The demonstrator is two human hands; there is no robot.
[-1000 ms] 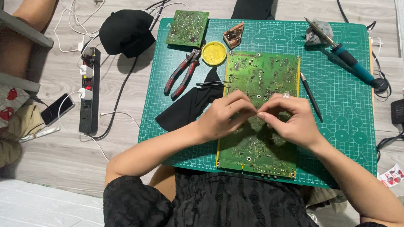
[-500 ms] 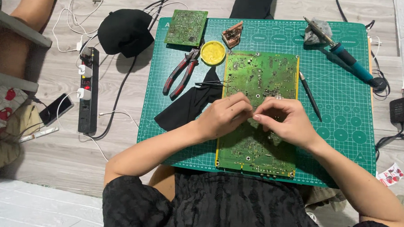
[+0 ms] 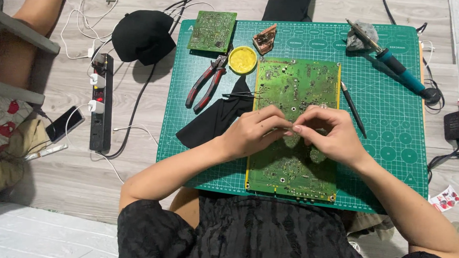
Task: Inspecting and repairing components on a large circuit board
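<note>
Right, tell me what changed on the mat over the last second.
Very little. Both hands stay together over the large green circuit board, the left hand and right hand with fingertips meeting near its middle; they shifted only slightly. Whether they pinch something small cannot be told. The pliers, yellow tin, soldering iron, small board and black cloth lie where they were.

Pale grey plank floor (image 3: pixel 141 29) — evenly lit — with a grey chair frame (image 3: pixel 24 33).

Both hands (image 3: pixel 295 130) pinch together over the green circuit board (image 3: pixel 296 85)
</note>
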